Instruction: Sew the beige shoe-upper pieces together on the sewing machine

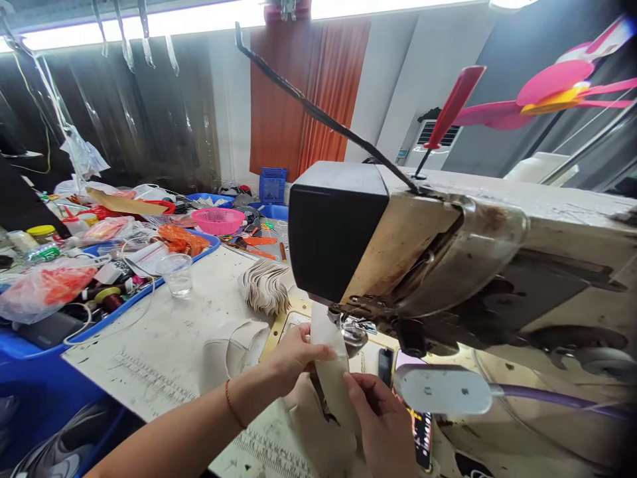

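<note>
A strip of off-white fabric or leather point(332, 372) runs down from the needle area of a sewing machine point(343, 226). My left hand point(294, 355) grips the strip's left edge close to the presser foot point(352, 334), thumb on top. Lower down, my right hand point(381, 418) pinches its right edge between thumb and fingers. More of the pale material hangs below my hands. Left of the machine bed stands a stack of wavy beige pieces point(263, 287), and loose curved pieces point(236, 348) lie in front of it.
A clear plastic cup point(177, 275) stands on the white table point(129, 352). A cluttered blue tray point(212, 247) borders it at left, with a pink basin point(217, 220) behind. A lamp head point(442, 388) on a purple cable sits right of my right hand, above a phone point(423, 438).
</note>
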Motion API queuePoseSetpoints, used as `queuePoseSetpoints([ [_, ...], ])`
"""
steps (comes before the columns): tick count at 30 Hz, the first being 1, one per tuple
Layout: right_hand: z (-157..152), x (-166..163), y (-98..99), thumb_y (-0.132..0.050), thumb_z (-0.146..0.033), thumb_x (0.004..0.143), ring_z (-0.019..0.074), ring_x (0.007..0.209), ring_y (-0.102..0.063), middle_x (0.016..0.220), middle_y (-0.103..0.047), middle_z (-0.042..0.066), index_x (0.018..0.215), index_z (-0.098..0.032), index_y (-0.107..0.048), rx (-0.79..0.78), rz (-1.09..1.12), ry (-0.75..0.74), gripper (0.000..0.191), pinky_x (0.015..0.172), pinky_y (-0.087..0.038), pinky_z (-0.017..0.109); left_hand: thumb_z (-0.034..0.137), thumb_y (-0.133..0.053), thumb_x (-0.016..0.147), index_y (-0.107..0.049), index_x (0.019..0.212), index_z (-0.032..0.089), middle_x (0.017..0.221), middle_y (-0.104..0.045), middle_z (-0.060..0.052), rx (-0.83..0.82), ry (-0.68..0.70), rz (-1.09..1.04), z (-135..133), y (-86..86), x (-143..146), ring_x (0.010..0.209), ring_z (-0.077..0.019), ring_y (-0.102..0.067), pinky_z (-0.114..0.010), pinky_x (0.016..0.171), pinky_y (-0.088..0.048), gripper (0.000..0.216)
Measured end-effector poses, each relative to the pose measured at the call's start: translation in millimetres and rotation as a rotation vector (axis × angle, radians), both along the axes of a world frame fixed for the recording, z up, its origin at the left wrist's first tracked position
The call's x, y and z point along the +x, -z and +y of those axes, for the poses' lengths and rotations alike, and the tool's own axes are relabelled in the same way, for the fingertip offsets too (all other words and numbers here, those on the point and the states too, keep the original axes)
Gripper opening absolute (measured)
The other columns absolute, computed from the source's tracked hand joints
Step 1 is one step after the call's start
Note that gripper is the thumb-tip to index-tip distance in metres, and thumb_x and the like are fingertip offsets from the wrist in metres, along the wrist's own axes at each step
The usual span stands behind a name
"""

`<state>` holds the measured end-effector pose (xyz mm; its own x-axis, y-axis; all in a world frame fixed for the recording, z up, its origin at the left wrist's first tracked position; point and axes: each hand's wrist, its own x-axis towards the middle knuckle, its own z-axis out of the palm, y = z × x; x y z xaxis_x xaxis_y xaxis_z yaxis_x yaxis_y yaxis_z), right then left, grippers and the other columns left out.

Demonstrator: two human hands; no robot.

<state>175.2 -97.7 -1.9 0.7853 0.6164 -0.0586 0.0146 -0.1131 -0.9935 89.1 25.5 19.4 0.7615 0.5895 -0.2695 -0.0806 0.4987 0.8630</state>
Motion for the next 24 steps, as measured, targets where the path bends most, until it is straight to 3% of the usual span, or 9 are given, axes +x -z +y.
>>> queuePoseSetpoints([
  [24,0.6,-2.0,4.5,-0.073,-0.05,0.062,0.0164,0.062,-0.054,0.06,-0.063,-0.001,0.068,-0.02,-0.065,0.021,0.022,0.02,0.032,0.057,-0.039,0.027,0.024,-0.073,0.053,-0.061,0.083,0.019,0.076,-0.063,-0.001,-0.013,0.009,-0.007,-0.3,1.6,-1.1,0.065,-0.0127,-0.056,-0.022,0.058,-0.041,0.033],
])
